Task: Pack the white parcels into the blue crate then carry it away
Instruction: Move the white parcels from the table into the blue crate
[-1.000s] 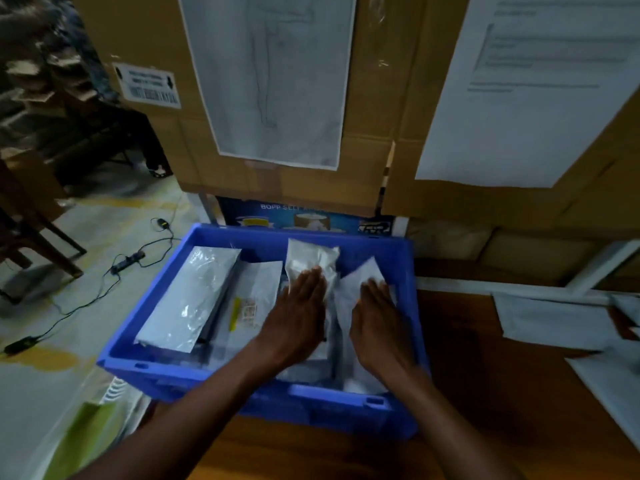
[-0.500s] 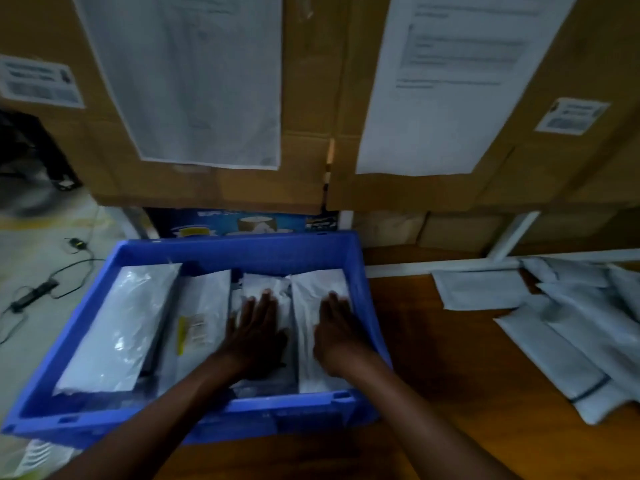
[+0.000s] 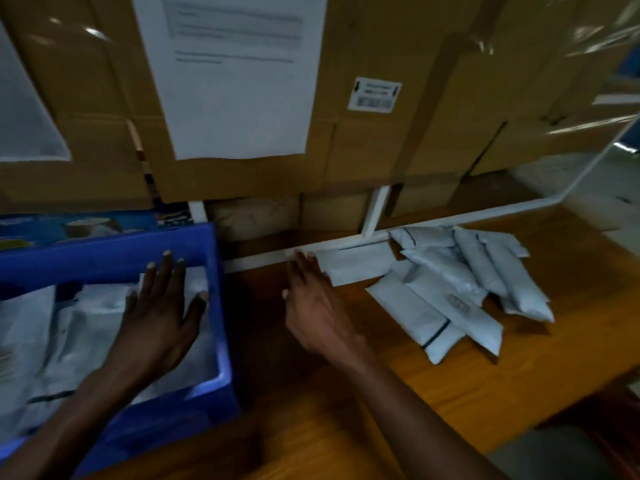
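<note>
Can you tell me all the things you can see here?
blue crate: one, blue, left on table
parcels in crate: several, white, lying inside crate
parcels on table: a pile, white, right of crate
table: one, brown wood, underneath
cardboard boxes: several, brown, stacked behind
paper sheets: two, white, on boxes
label: one, white, on a box
left-hand grip: one, open, flat on crate's parcels
right-hand grip: one, open, between crate and pile

wood table (image 3: pixel 540 362): crate (image 3: pixel 216 271), parcels (image 3: pixel 450 292)
</note>
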